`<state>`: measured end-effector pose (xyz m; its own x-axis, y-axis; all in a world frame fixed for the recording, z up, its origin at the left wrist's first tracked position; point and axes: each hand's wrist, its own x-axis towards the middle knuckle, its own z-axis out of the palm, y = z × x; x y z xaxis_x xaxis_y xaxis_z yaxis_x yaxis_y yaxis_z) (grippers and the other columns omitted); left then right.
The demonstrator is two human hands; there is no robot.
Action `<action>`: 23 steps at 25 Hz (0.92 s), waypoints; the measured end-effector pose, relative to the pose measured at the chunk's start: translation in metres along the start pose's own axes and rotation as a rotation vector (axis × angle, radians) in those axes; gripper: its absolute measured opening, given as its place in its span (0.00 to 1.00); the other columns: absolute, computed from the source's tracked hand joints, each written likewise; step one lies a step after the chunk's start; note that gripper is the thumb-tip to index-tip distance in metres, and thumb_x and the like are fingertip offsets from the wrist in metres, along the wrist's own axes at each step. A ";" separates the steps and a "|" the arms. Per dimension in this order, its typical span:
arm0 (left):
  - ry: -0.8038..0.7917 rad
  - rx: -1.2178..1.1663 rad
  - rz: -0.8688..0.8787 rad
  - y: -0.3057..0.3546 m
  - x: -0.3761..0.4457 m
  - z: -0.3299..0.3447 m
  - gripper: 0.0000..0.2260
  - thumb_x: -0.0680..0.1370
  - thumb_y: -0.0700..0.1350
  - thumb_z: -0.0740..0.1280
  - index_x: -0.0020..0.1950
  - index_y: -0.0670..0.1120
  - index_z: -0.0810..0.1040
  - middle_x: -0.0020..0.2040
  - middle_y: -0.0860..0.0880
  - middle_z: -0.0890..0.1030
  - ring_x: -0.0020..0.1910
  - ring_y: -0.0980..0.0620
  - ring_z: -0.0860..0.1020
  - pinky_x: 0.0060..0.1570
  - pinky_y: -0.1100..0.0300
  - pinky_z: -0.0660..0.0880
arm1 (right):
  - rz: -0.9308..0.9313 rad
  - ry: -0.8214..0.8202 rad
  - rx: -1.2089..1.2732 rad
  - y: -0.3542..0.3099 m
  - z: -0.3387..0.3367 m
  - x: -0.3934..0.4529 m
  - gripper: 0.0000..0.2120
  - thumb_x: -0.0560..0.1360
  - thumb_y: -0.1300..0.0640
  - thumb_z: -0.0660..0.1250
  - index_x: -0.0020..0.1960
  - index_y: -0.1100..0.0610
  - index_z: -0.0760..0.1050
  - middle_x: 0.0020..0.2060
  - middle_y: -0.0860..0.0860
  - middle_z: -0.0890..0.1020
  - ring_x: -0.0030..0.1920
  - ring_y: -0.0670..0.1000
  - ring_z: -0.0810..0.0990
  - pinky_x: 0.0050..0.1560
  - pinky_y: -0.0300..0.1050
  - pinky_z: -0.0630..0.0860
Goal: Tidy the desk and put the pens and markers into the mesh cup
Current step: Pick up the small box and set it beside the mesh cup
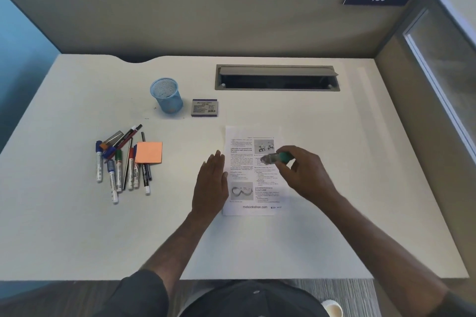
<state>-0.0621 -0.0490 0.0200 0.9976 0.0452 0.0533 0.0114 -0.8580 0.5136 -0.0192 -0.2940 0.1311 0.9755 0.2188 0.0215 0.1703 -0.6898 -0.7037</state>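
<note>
A blue mesh cup (167, 96) stands upright at the back left of the white desk (77, 226). Several pens and markers (121, 162) lie in a heap at the left, beside an orange sticky-note pad (149, 152). My right hand (304, 175) grips a small green and clear object (274, 158), blurred, just above a printed sheet (251, 170). My left hand (210, 184) lies flat with straight fingers on the sheet's left edge.
A small purple-edged box (204, 107) sits right of the cup. An open grey cable tray (277, 77) is set into the desk at the back. Partition walls (180, 18) enclose the back and right. A white cup (332, 307) stands on the floor.
</note>
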 end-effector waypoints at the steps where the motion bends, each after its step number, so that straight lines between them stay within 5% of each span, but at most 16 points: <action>1: -0.005 0.003 -0.006 -0.001 0.000 -0.001 0.23 0.83 0.41 0.60 0.78 0.41 0.63 0.79 0.44 0.63 0.78 0.45 0.61 0.78 0.48 0.58 | 0.011 0.003 0.023 -0.001 0.001 0.006 0.09 0.75 0.52 0.69 0.55 0.49 0.78 0.43 0.40 0.80 0.29 0.46 0.75 0.34 0.33 0.70; 8: 0.000 0.023 -0.023 -0.014 -0.006 -0.007 0.23 0.82 0.42 0.62 0.77 0.40 0.65 0.78 0.45 0.65 0.77 0.45 0.64 0.75 0.46 0.64 | 0.031 0.018 0.139 -0.011 0.045 0.038 0.11 0.75 0.55 0.72 0.58 0.52 0.82 0.41 0.43 0.83 0.28 0.41 0.75 0.37 0.33 0.69; 13: 0.035 0.031 -0.036 -0.026 -0.005 -0.008 0.23 0.80 0.41 0.67 0.74 0.40 0.69 0.76 0.46 0.68 0.74 0.45 0.68 0.71 0.46 0.69 | 0.049 0.108 0.079 -0.031 0.106 0.080 0.11 0.74 0.53 0.74 0.56 0.53 0.84 0.50 0.45 0.86 0.38 0.36 0.79 0.42 0.23 0.67; 18: 0.082 0.048 -0.079 -0.031 0.005 -0.009 0.25 0.84 0.52 0.49 0.72 0.40 0.72 0.73 0.46 0.72 0.71 0.45 0.72 0.75 0.58 0.54 | 0.001 0.150 0.040 -0.038 0.160 0.135 0.08 0.75 0.55 0.72 0.53 0.53 0.85 0.50 0.47 0.86 0.47 0.47 0.83 0.46 0.29 0.69; 23: 0.187 0.077 -0.090 -0.043 0.016 -0.001 0.29 0.84 0.54 0.45 0.66 0.39 0.78 0.68 0.43 0.78 0.65 0.42 0.78 0.73 0.59 0.55 | -0.155 0.195 -0.024 -0.028 0.194 0.186 0.08 0.75 0.59 0.72 0.54 0.55 0.83 0.50 0.50 0.85 0.47 0.50 0.83 0.51 0.36 0.75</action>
<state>-0.0462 -0.0108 0.0001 0.9622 0.2110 0.1719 0.1120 -0.8826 0.4566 0.1304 -0.1001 0.0166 0.9453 0.1879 0.2666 0.3214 -0.6752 -0.6640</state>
